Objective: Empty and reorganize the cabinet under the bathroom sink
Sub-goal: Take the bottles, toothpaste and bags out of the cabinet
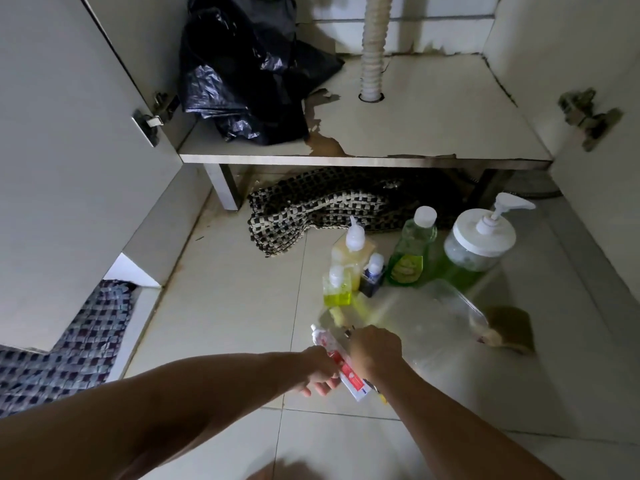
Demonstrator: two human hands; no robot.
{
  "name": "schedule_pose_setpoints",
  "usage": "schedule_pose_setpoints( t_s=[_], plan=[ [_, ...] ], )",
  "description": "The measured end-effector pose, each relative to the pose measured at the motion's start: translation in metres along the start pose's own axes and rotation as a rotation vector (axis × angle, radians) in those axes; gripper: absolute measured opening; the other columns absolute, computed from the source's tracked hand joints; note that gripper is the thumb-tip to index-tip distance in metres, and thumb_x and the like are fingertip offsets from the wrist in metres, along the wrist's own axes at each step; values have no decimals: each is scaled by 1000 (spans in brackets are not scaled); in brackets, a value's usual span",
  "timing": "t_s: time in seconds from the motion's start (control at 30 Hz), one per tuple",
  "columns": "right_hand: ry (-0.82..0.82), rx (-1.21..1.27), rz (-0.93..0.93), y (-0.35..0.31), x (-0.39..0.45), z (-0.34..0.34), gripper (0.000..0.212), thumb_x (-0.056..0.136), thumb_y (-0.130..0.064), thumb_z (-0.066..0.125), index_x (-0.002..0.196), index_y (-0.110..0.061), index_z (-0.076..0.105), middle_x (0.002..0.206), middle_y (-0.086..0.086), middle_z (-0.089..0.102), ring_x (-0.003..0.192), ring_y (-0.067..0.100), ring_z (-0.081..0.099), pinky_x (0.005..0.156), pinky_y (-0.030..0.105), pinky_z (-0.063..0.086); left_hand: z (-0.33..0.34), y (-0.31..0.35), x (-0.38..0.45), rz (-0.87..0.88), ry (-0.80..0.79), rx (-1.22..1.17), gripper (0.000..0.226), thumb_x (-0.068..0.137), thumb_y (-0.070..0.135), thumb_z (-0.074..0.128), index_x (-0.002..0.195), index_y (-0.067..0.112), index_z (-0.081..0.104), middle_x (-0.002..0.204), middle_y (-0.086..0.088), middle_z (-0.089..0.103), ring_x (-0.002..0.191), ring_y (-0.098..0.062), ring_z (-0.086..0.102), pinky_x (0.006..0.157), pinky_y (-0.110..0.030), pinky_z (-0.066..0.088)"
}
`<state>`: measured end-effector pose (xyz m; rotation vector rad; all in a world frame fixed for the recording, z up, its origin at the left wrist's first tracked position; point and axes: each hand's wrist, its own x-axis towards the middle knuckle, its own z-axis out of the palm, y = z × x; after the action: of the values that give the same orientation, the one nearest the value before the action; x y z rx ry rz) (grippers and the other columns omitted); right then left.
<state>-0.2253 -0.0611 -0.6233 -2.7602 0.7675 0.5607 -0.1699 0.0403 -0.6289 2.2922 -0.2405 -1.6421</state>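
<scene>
A pale tiled floor [221, 306] runs from the near edge to an open cabinet [433, 109] whose shelf stands on short legs, its front edge chipped and its white skin peeling near the middle. Both doors stand swung wide, the left door [69, 133] and the right one at the frame's far right, leaving the shelf front free. A ribbed drain hose [373, 46] drops through a hole in the shelf; to its left a black bag [242, 74] slumps against the wall, and the shelf to the right of the hose is bare. Under the shelf a checked mat [318, 206] lies bunched on the floor. In front of it stands a cluster of bottles: an amber bottle [351, 251], a small yellow bottle [336, 289], a tiny dark bottle [373, 275], a green bottle [412, 251] and a pump jar [479, 240] at the right. Nearer, a blurred clear container [440, 317] lies beside a brown sponge [509, 329]. Near the middle, both hands meet on a toothpaste tube [341, 365], which slants with its cap to the far left. The left hand [320, 370] has fingers curled under it; the right hand [375, 351] grips it from above. The floor to the left of the hands is bare tile, and another woven mat [69, 348] lies at the near left.
</scene>
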Motion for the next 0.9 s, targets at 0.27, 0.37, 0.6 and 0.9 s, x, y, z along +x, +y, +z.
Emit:
schedule_pose_setpoints(
  t_s=[0.27, 0.37, 0.6, 0.9],
  plan=[
    [3, 56, -22, 6, -2, -9, 33, 102, -16, 31, 121, -6, 56, 124, 10, 59, 117, 26, 56, 92, 31, 45, -16, -1, -7, -6, -29, 78, 14, 94, 15, 43, 92, 16, 57, 125, -7, 61, 116, -23, 60, 96, -37, 44],
    [0, 22, -80, 5, 0, -25, 30, 100, -13, 35, 119, -5, 57, 122, 11, 60, 115, 28, 58, 92, 35, 47, -24, 4, -12, -32, -61, 140, 20, 98, 20, 44, 114, 14, 55, 134, -8, 55, 120, -25, 58, 99, -40, 44],
    [46, 68, -141, -4, 23, -104, 23, 90, -13, 48, 110, -5, 57, 115, 14, 61, 110, 29, 58, 78, 32, 47, -95, 35, -58, 118, 346, 980, 32, 96, 25, 47, 119, 4, 56, 119, -13, 61, 111, -30, 60, 80, -31, 49],
    [157, 303, -234, -31, 73, -199, 25, 81, -23, 60, 71, 0, 62, 71, 17, 65, 63, 21, 58, 55, 25, 43, -277, 61, -107, 403, 1128, 21, 35, 87, 25, 64, 114, 3, 61, 108, -11, 64, 91, -22, 56, 75, -28, 46]
  ],
)
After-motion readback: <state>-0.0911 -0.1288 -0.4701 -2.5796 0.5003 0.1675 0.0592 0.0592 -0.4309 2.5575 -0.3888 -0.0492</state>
